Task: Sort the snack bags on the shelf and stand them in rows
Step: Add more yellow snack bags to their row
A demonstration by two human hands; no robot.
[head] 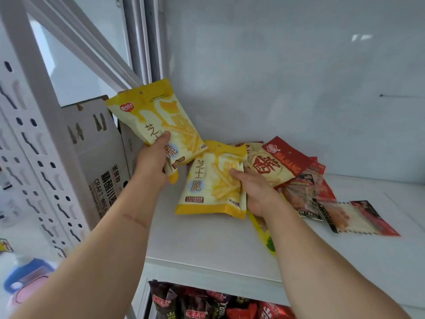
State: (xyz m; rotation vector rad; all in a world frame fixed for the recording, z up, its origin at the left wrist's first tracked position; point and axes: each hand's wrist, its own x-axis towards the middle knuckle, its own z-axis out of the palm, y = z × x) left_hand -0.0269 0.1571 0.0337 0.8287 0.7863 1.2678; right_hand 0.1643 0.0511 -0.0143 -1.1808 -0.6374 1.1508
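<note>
Left hand point(153, 155) grips one yellow bag point(158, 125) raised, leaning left; right hand point(253, 192) grips its twin point(212, 180) just beside, lower right.

One yellow snack bag point(158, 120) tilts upright, pinched under the left thumb point(164, 137). A second yellow bag point(211, 187) stands under the right thumb point(236, 173). Red bags point(305, 180) lie heaped beyond the right fingers

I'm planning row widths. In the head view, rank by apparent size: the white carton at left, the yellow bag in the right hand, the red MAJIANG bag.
1. White carton, clearly the largest.
2. Yellow bag gripped by the right hand.
3. Red MAJIANG bag, though partly hidden and farther back, so ranks 2 and 3 are unsure.
</note>
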